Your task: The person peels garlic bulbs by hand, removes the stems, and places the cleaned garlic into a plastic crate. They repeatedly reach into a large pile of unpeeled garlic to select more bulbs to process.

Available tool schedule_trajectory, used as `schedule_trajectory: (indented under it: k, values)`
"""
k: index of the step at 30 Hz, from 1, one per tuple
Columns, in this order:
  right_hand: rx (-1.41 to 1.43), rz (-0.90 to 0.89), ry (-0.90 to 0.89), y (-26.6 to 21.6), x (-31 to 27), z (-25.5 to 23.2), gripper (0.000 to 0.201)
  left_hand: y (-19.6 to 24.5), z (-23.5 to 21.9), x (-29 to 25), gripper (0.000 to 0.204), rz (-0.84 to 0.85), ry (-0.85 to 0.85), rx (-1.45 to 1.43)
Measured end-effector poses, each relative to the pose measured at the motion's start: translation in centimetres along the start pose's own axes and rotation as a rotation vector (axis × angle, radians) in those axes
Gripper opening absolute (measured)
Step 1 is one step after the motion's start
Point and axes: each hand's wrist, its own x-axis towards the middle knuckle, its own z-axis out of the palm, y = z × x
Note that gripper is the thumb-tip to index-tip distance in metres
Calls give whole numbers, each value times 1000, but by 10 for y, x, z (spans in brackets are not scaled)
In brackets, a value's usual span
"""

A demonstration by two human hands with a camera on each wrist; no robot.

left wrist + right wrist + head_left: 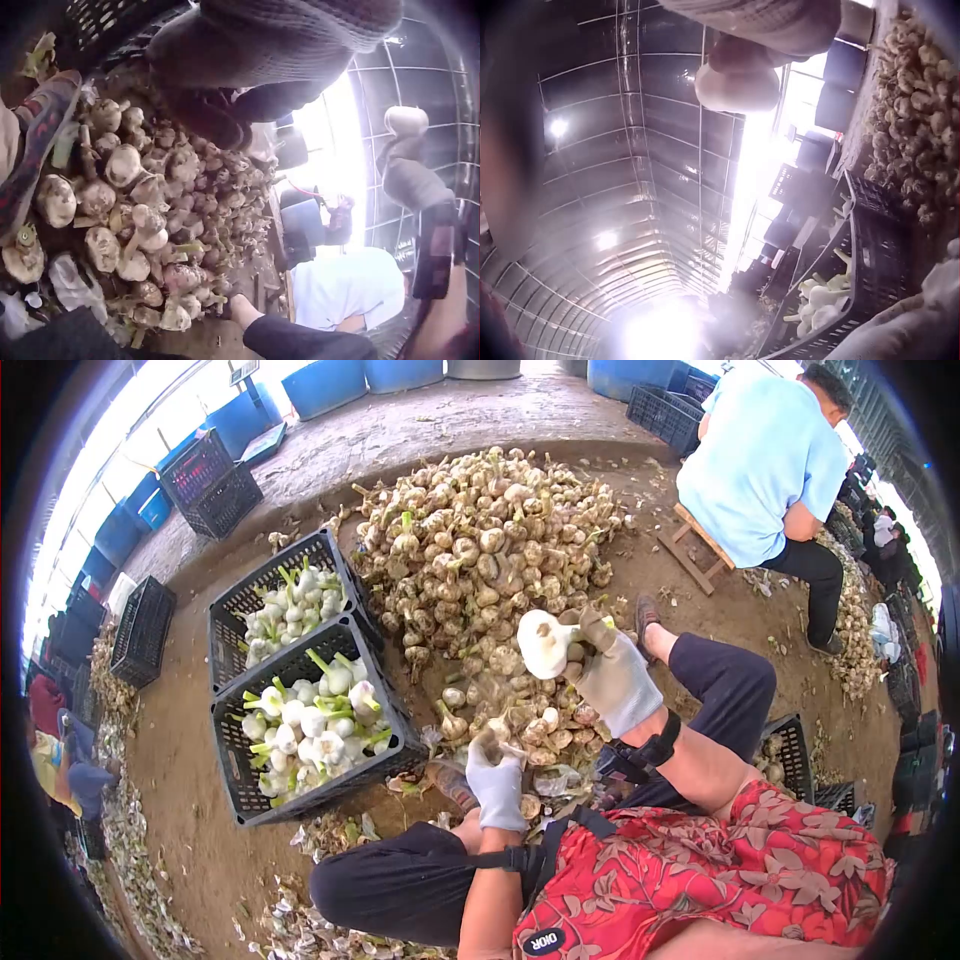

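Note:
In the head view my gloved right hand (615, 678) holds a clean white garlic bulb (545, 644) by its stem, raised in front of the pile. The same bulb (737, 88) shows below the glove in the right wrist view. Lower down, my gloved left hand (496, 785) hovers over loose garlic with its fingers curled; nothing shows in its grip. Seen from the left wrist, this glove (262, 56) hangs above the heap. A large pile of unpeeled garlic (480, 550) lies ahead, with loose bulbs (540, 732) between my feet.
Two black crates with white garlic, a nearer crate (400, 755) and a farther crate (217, 645), stand left of the pile. Garlic skins (320, 920) litter the ground. Another person (765, 465) sits on a wooden stool (700, 550) at the right.

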Motion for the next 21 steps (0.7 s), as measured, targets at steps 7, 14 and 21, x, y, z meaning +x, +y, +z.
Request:
schedule_trajectory:
  k: [7,14,21]
  values:
    - [-821,-338,-39,40,-32,0,17,78,11,-31,29,153,44,-326]
    - [-1145,-574,-244,50,-36,-5,26,77,3,-26,22,61,48,-293]
    - [-984,-411,-205,60,-37,-4,15,61,-1,-19,19,92,79,-245]
